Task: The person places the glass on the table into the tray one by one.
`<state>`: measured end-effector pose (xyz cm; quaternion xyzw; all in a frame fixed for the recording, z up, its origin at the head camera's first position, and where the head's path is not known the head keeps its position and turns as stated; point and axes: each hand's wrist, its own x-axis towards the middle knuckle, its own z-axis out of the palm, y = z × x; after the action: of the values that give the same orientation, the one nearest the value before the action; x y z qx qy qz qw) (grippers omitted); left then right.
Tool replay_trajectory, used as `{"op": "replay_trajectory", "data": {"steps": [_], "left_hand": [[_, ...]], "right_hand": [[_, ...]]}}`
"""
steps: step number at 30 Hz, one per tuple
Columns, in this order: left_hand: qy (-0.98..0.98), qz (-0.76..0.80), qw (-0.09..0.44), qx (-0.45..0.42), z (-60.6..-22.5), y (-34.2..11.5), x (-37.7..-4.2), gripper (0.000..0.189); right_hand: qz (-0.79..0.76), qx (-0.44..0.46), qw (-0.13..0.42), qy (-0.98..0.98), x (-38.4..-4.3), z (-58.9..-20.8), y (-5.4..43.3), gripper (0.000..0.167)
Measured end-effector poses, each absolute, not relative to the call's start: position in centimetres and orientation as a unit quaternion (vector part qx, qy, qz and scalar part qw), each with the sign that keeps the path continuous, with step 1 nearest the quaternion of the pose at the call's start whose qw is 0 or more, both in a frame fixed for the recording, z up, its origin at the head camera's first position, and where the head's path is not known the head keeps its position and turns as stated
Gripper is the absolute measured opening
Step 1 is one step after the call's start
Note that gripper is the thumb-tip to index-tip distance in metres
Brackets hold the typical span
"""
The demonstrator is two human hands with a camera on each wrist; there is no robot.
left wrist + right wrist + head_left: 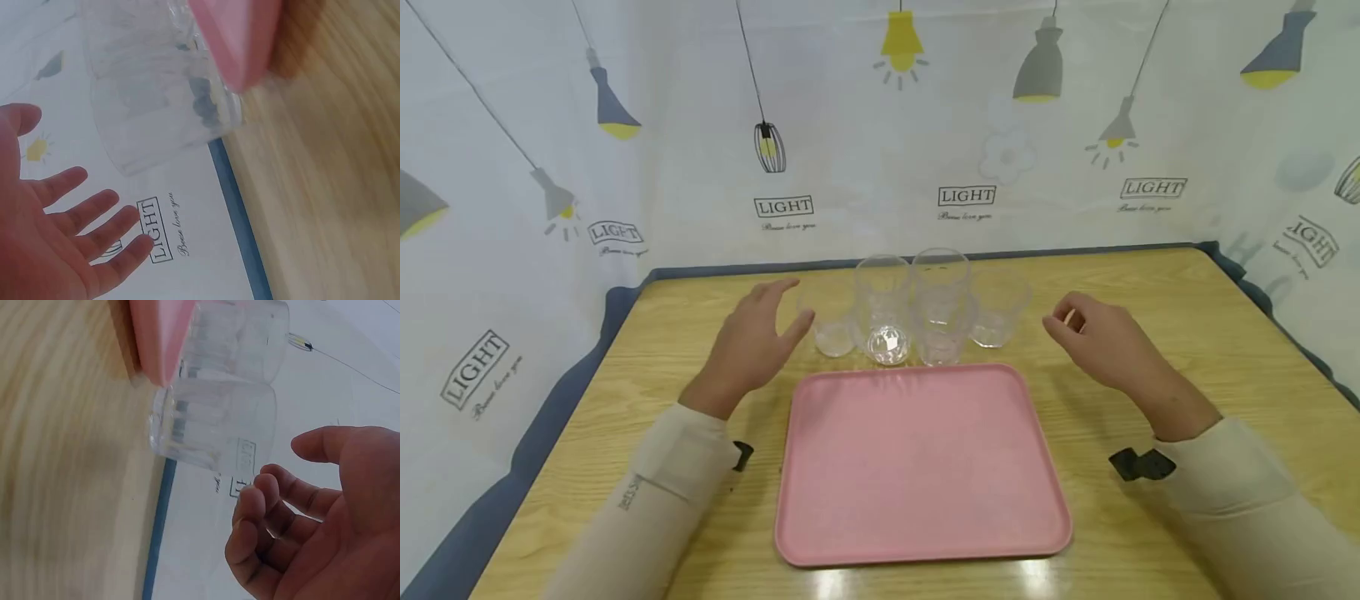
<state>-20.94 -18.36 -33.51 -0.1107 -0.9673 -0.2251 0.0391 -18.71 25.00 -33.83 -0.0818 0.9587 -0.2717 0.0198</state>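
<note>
Hands (748,342) empty, prob. just off cups (936,315), L hand (47,237) wide, R hand (1101,346) half-curled

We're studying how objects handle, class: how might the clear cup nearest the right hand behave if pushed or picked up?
The clear cup looks wider at its rim than its base, so a push near the top might tip it. Its upper wall looks smooth, so it could be slippery. It is probably stiff, holding its round shape unsupported.
</note>
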Motion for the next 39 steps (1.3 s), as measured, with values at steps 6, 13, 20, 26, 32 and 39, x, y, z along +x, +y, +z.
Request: {"op": "replay_trajectory", "data": {"steps": [6,13,20,26,32,39], "left_hand": [[-0.956,-0.269,-0.003,-0.118,-33.9,-17.2,-21.3,0.077],[-0.951,-0.288,-0.037,-0.106,-34.1,-16.7,-21.9,0.089],[-0.950,-0.288,-0.015,-0.121,-34.3,-16.4,-22.8,0.090],[-0.949,-0.296,-0.006,-0.111,-34.3,-16.3,-23.0,0.088],[-0.946,-0.307,0.006,-0.101,-34.6,-16.3,-23.1,0.091],[-0.940,-0.333,-0.003,-0.080,-35.1,-16.6,-23.0,0.095]], "right_hand": [[-0.268,-0.109,0.044,0.956,-18.9,-35.0,23.9,0.035],[-0.287,-0.130,0.079,0.946,-19.1,-35.4,23.1,0.032],[-0.301,-0.130,0.129,0.936,-19.0,-36.2,23.4,0.032],[-0.321,-0.160,0.193,0.913,-19.2,-37.1,23.8,0.057],[-0.331,-0.187,0.223,0.898,-19.2,-38.0,24.5,0.064],[-0.351,-0.207,0.279,0.869,-18.9,-38.8,24.8,0.072]]}}
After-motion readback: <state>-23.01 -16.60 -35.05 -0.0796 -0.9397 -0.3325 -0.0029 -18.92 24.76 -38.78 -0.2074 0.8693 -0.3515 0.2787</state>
